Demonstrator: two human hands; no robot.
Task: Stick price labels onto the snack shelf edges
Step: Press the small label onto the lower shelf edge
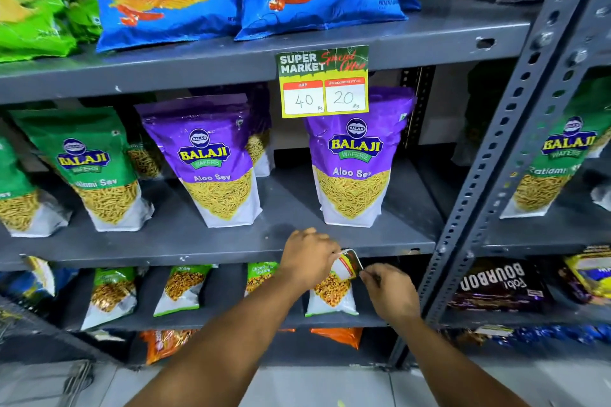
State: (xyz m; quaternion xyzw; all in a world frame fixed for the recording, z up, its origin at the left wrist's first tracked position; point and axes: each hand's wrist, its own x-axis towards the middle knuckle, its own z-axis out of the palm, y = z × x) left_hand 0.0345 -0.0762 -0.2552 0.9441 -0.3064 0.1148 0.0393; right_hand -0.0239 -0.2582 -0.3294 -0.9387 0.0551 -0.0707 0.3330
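Pinched between both hands at the middle shelf edge: one curled price label.

Left hand (309, 258) closed on the label's upper-left side, right hand (388, 291) nipping its lower-right corner between fingertips; price label (348, 266) bent, just below the middle shelf edge (198, 256), not yet flat against it. Probably light, thin and floppy card, easily creased, best held by its edges and pressed on from the top strip. Above, a finished label (323, 81) hung from the upper shelf edge (165, 73), over purple Aloo Sev pouches (352, 158).
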